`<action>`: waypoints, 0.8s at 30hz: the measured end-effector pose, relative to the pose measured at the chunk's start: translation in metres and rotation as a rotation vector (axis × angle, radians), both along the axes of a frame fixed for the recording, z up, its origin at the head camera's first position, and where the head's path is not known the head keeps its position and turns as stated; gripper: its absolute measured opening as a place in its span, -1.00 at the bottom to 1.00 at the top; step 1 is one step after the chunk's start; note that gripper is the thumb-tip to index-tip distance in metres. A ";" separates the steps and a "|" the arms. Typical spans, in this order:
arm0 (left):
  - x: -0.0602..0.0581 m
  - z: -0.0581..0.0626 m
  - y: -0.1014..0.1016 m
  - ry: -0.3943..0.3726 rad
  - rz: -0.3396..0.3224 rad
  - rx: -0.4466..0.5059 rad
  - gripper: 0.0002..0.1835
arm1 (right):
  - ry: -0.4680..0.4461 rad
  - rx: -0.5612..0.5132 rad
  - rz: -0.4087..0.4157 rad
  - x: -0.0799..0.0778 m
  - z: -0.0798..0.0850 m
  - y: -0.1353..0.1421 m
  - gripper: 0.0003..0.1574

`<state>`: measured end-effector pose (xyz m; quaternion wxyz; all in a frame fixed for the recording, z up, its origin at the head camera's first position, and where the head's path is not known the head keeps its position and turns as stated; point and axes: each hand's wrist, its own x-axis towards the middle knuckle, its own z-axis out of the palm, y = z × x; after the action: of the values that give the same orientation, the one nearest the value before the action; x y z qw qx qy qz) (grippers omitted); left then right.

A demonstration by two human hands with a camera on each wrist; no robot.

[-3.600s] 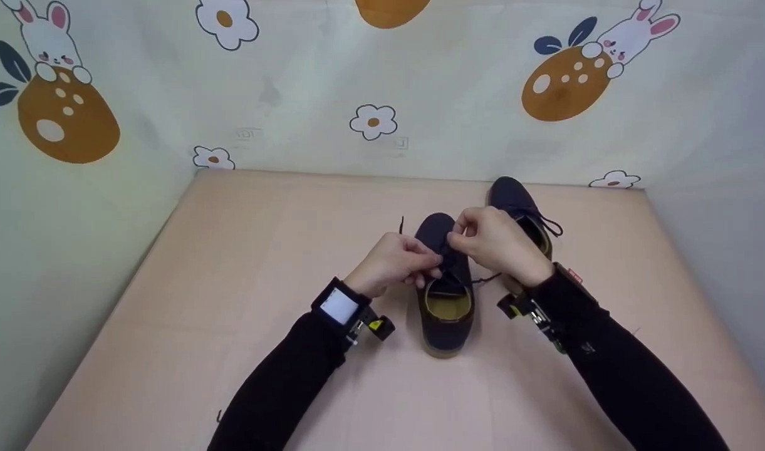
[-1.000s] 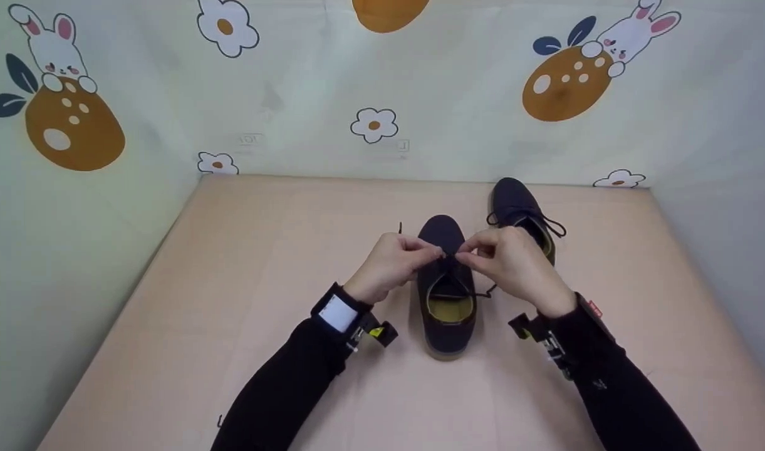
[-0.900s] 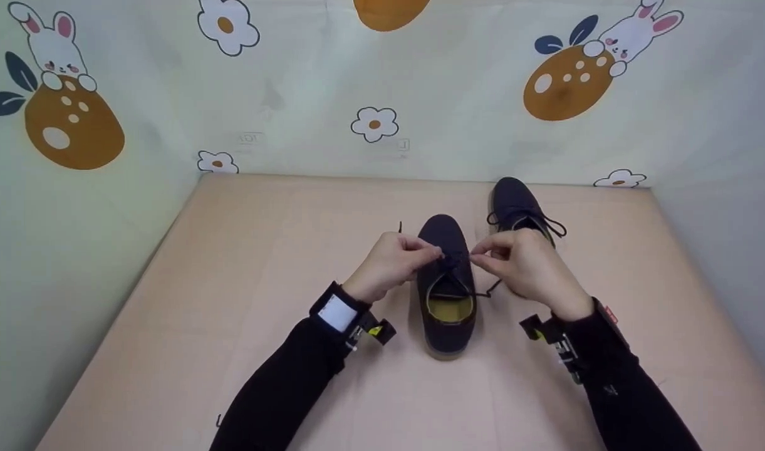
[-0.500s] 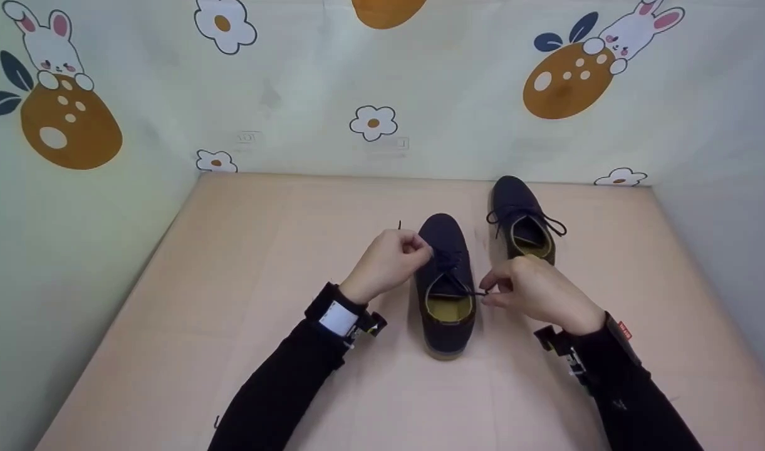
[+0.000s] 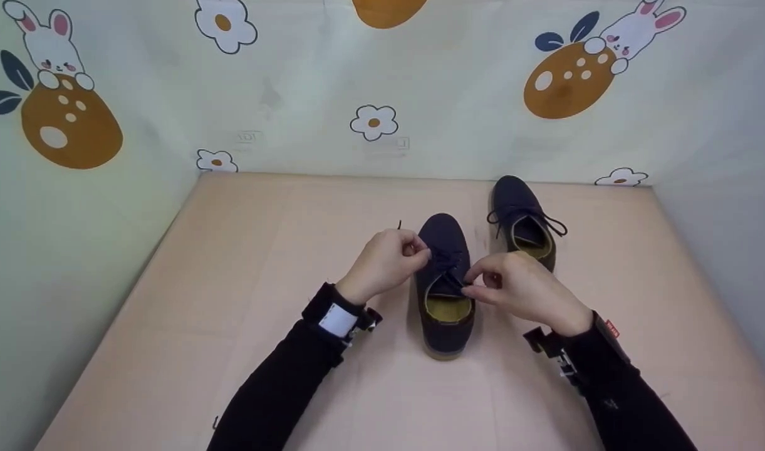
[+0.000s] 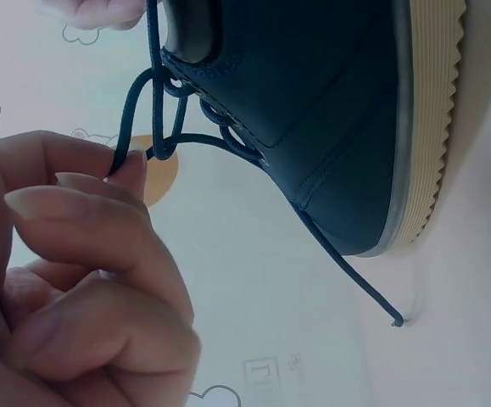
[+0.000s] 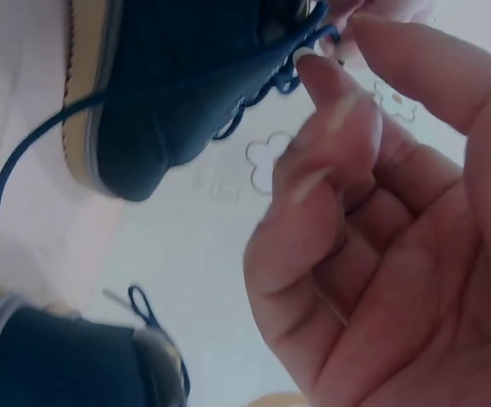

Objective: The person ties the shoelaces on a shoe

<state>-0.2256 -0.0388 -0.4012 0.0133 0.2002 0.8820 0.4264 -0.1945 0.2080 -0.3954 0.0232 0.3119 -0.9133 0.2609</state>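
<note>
A dark navy lace-up shoe point(image 5: 443, 233) stands on the table with its toe pointing away. On its left side my left hand point(image 5: 385, 260) pinches a loop of the shoelace point(image 6: 129, 114) between thumb and forefinger, drawn out from the eyelets. My right hand point(image 5: 523, 285) is at the right of the shoe's opening, thumb and forefinger at the lace strand point(image 7: 253, 55). In the right wrist view that strand runs across the shoe's side to these fingertips. One lace end point(image 6: 359, 284) hangs down past the shoe's side in the left wrist view.
The matching shoe point(image 5: 514, 194), its lace tied in a bow, stands behind to the right, partly covered by the right hand. A pale printed cloth wall point(image 5: 307, 94) closes the back of the beige table point(image 5: 282, 250).
My right hand has moved from the lace knot out to the right and down to the lace's side strand, then back left against the shoe. My left hand has drawn slightly left.
</note>
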 end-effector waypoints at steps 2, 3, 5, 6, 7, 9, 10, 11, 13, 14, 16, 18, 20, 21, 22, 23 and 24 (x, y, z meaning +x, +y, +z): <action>0.000 0.000 -0.001 0.000 -0.005 -0.007 -0.88 | 0.021 0.011 0.003 0.000 0.000 -0.005 -0.89; 0.000 0.000 -0.001 0.000 -0.006 -0.010 -0.88 | 0.034 0.023 0.004 0.000 0.000 -0.008 -0.88; 0.000 0.001 -0.001 0.005 -0.004 -0.018 -0.88 | 0.055 0.048 0.003 0.000 0.000 -0.011 -0.89; 0.000 0.001 -0.001 0.007 -0.003 -0.021 -0.88 | 0.064 0.056 0.000 0.000 0.000 -0.012 -0.89; 0.000 0.001 -0.001 0.011 -0.001 -0.023 -0.88 | 0.073 0.062 -0.003 -0.001 0.001 -0.013 -0.89; 0.001 0.002 -0.001 0.016 0.001 -0.024 -0.88 | 0.087 0.053 -0.015 -0.002 0.002 -0.013 -0.90; 0.001 0.002 -0.001 0.019 0.001 -0.023 -0.88 | 0.095 0.043 -0.024 -0.003 0.003 -0.012 -0.90; 0.001 0.002 0.000 0.021 0.002 -0.024 -0.88 | 0.105 0.029 -0.031 -0.004 0.004 -0.011 -0.90; 0.001 0.002 0.001 0.024 0.004 -0.027 -0.88 | 0.111 -0.003 -0.054 -0.007 0.006 -0.009 -0.90; 0.001 0.002 0.001 0.025 0.003 -0.028 -0.88 | 0.106 -0.017 -0.064 -0.008 0.008 -0.008 -0.90; 0.001 0.001 0.002 0.028 0.002 -0.031 -0.88 | 0.083 -0.031 -0.081 -0.011 0.010 -0.007 -0.90; 0.001 0.001 0.002 0.032 0.000 -0.033 -0.88 | 0.046 -0.035 -0.094 -0.015 0.012 -0.009 -0.91; 0.002 0.000 0.002 0.037 -0.005 -0.030 -0.88 | 0.019 -0.028 -0.100 -0.019 0.014 -0.011 -0.91; 0.002 0.000 0.002 0.039 -0.006 -0.029 -0.88 | 0.014 -0.023 -0.099 -0.022 0.014 -0.012 -0.91; 0.002 0.000 0.002 0.042 -0.007 -0.029 -0.88 | 0.014 -0.018 -0.094 -0.024 0.014 -0.014 -0.91; 0.002 0.000 0.002 0.044 -0.007 -0.028 -0.88 | 0.012 -0.015 -0.089 -0.027 0.014 -0.015 -0.91; 0.002 0.000 0.002 0.047 -0.007 -0.029 -0.88 | 0.011 -0.012 -0.084 -0.030 0.014 -0.016 -0.91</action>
<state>-0.2236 -0.0371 -0.4015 -0.0030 0.2129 0.8874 0.4088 -0.2242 0.1921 -0.3816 0.0409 0.2747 -0.9239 0.2633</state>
